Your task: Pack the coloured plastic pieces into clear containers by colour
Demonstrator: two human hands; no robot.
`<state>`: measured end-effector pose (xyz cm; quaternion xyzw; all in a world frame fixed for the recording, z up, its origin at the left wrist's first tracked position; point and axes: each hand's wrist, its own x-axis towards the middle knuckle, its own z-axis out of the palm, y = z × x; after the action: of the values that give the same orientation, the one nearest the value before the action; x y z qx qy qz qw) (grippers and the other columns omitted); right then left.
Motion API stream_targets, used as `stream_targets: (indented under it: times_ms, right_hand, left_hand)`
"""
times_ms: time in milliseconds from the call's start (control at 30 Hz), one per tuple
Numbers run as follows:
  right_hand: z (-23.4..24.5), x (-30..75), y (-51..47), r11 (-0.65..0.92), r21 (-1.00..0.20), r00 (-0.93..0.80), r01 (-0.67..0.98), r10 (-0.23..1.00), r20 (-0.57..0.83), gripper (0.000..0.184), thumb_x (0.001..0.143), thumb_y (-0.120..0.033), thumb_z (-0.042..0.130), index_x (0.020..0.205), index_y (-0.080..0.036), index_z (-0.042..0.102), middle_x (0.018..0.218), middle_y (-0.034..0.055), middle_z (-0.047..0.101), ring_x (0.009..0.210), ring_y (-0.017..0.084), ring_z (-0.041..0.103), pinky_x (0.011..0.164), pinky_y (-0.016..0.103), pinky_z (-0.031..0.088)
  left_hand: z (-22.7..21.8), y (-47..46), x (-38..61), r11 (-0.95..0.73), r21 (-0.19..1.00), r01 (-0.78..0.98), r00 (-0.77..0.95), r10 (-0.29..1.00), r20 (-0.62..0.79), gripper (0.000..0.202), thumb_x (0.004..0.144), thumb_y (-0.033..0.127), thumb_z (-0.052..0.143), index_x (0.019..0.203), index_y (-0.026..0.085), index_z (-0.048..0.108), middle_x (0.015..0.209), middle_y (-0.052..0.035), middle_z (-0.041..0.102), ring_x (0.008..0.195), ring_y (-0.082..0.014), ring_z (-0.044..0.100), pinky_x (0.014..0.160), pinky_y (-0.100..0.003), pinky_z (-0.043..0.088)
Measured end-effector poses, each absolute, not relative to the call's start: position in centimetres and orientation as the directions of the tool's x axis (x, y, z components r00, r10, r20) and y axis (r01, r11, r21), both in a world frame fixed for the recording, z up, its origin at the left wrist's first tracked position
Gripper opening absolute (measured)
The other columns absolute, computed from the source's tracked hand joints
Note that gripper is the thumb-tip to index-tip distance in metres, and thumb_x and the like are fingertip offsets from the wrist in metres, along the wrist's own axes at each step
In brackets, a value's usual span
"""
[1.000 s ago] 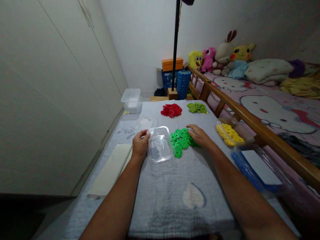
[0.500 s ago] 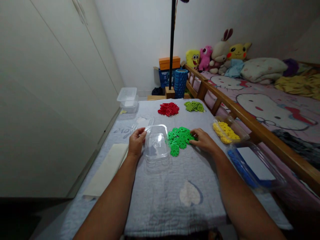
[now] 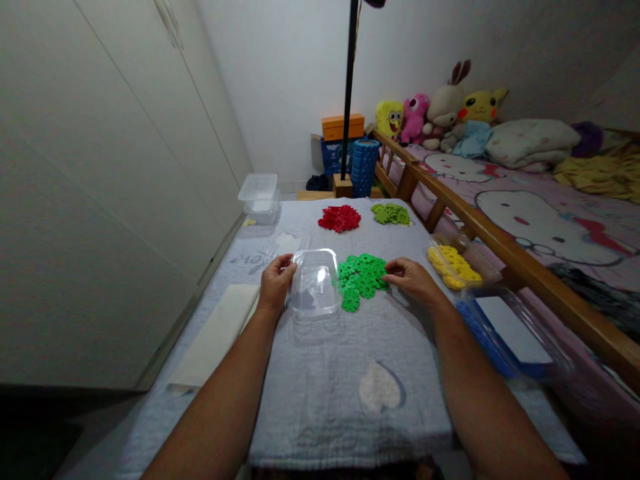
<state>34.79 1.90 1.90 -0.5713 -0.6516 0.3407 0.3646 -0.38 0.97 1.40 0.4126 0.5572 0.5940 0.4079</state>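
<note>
My left hand [image 3: 277, 283] grips the left rim of a clear plastic container [image 3: 314, 288] that rests on the grey cloth-covered table [image 3: 325, 373]. Just right of the container lies a pile of bright green flat pieces [image 3: 361, 279]. My right hand [image 3: 410, 277] rests at the pile's right edge with its fingers curled, fingertips touching the green pieces; whether it holds any I cannot make out.
Red pieces [image 3: 340, 218] and light green pieces [image 3: 391, 213] lie farther back. A tub of yellow pieces [image 3: 454, 267] and a lidded tub of blue pieces [image 3: 505, 333] stand at the right. Stacked clear tubs [image 3: 259, 197] sit back left, a clear lid [image 3: 286, 244] behind the container, a bed rail [image 3: 500, 243] alongside.
My right hand slid from on top of the green pile to its right edge and curled its fingers. My left hand kept hold of the container.
</note>
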Motion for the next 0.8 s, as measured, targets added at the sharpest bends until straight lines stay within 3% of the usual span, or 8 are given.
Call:
stream_targets:
  times_ms: [167,333,500,800]
  right_hand:
    - [1.9,34.7,1.9,0.132,-0.850,-0.057,0.511,0.991,0.120,0.018,0.072,-0.033,0.074,0.085,-0.021,0.073,0.084,0.0041,0.076,0.078,0.021,0.070,0.076,0.034,0.056]
    - [1.7,33.9,1.8,0.217,-0.798,-0.026,0.563,0.969,0.245,0.014,0.077,-0.033,0.064,0.080,-0.022,0.071,0.076,0.0019,0.070,0.071,0.019,0.064,0.070,0.032,0.051]
    - [1.7,32.3,1.5,0.330,-0.753,-0.050,0.568,0.928,0.369,0.014,0.078,-0.035,0.067,0.074,-0.022,0.068,0.080,0.0025,0.067,0.076,0.018,0.060,0.074,0.032,0.047]
    - [1.4,30.8,0.9,0.376,-0.755,-0.185,0.537,0.926,0.330,0.013,0.076,-0.033,0.075,0.083,-0.022,0.075,0.084,0.0022,0.065,0.078,0.019,0.060,0.076,0.033,0.047]
  left_hand:
    - [1.6,1.0,-0.3,-0.035,0.999,0.007,-0.330,0.943,0.035,0.055,0.061,0.047,0.078,0.104,0.014,0.072,0.084,-0.0002,0.063,0.059,-0.0091,0.048,0.056,-0.024,0.037]
    - [1.1,1.3,-0.4,-0.040,0.999,0.023,-0.322,0.946,0.045,0.053,0.063,0.048,0.077,0.104,0.014,0.073,0.086,-0.0021,0.066,0.060,-0.0106,0.051,0.056,-0.024,0.039]
    - [0.8,1.3,-0.5,-0.053,0.998,0.014,-0.312,0.948,0.055,0.053,0.064,0.047,0.077,0.105,0.014,0.073,0.086,-0.0021,0.067,0.061,-0.0104,0.051,0.056,-0.024,0.039]
    - [1.0,1.2,-0.4,-0.077,0.997,0.022,-0.307,0.948,0.080,0.048,0.067,0.044,0.075,0.104,0.014,0.072,0.083,0.0002,0.065,0.059,-0.0094,0.049,0.056,-0.024,0.040]
